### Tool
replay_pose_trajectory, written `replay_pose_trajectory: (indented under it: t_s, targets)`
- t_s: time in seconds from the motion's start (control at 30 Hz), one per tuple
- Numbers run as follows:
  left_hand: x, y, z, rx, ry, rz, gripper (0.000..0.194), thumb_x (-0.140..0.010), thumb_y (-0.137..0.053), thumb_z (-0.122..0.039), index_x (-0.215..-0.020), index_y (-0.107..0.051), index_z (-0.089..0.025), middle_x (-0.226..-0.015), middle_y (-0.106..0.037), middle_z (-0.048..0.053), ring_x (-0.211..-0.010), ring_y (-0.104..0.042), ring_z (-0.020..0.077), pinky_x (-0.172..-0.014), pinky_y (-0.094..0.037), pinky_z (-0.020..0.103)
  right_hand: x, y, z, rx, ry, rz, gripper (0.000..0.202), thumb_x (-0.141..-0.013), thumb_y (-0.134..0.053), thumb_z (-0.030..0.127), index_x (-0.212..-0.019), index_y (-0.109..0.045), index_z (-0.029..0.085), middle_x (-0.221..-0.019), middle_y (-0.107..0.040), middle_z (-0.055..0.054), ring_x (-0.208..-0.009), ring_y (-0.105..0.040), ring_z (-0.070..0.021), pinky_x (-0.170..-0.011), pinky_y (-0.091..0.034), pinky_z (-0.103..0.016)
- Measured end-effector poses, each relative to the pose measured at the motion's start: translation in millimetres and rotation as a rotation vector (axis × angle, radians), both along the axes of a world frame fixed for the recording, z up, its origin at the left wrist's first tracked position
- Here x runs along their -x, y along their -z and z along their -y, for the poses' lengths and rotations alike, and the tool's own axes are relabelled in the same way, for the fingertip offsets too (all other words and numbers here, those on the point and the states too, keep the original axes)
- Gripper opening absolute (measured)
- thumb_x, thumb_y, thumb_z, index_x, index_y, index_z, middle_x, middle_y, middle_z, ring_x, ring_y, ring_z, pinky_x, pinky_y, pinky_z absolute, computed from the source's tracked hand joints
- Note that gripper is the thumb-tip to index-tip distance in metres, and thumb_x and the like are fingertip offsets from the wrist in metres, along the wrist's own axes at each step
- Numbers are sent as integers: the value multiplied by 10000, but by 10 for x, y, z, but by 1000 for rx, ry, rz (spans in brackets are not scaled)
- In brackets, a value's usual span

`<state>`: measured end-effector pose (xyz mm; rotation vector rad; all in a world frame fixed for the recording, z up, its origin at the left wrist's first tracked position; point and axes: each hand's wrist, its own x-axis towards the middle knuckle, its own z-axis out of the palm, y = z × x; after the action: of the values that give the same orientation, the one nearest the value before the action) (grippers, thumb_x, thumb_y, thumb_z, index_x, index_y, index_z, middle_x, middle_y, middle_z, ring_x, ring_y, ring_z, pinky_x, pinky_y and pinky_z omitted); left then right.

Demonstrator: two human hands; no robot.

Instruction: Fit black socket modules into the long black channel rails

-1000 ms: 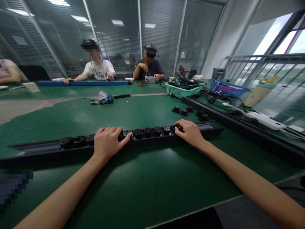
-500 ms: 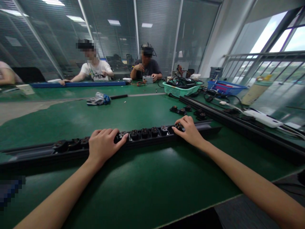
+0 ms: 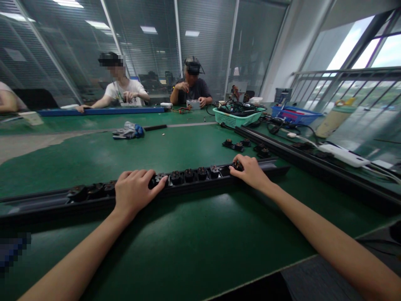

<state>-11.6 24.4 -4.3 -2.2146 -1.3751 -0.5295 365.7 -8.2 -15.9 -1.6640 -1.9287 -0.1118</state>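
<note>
On green table, glass-walled workroom

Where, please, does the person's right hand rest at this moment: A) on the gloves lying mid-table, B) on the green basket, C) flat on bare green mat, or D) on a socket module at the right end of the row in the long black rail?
D: the right hand has its fingertips on the last socket module in the black rail.

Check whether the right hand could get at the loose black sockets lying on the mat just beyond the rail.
Probably yes. The right hand rests on the black rail, and the loose sockets lie just beyond it on bare green mat, with nothing between them.
</note>
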Motion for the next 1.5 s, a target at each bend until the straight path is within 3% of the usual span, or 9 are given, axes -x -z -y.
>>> replay_pose_trajectory:
  t_s: [0.3, 0.57, 0.9, 1.5]
  targets:
    - [17, 13, -10, -26, 0, -8, 492, -939, -399, -609, -867, -683, -214, -882, -728, 89, -841, -642, 260, -804, -393, 389, -116, -45, -12, -1, 60, 91, 192, -845, -567, 406, -820, -544, 217, -765, -626, -54, -718, -568, -219, -718, -401, -335]
    - [9, 18, -10, -17, -9, -4, 510, -943, -387, -617, -876, -684, -207, -887, -724, 99, -853, -641, 276, -806, -389, 399, -145, -19, -6, 33, 33, 60, 289, -893, -528, 501, -852, -522, 215, -823, -638, -71, -786, -590, -238, -705, -423, -340]
    - [0, -7, 3, -11, -9, -3, 516, -944, -375, -622, -871, -680, -212, -875, -722, 93, -847, -636, 271, -811, -388, 396, -133, -41, 22, 94, 83, 44, 279, -907, -511, 502, -893, -548, 226, -772, -639, -46, -739, -607, -225, -642, -396, -311]
    - [-7, -6, 5, -21, -11, -30, 557, -951, -369, -626, -879, -695, -181, -871, -723, 105, -851, -652, 276, -801, -383, 389, -199, -110, 23, 154, 196, 151, 228, -908, -512, 425, -899, -560, 202, -814, -659, -62, -776, -613, -205, -674, -370, -285]
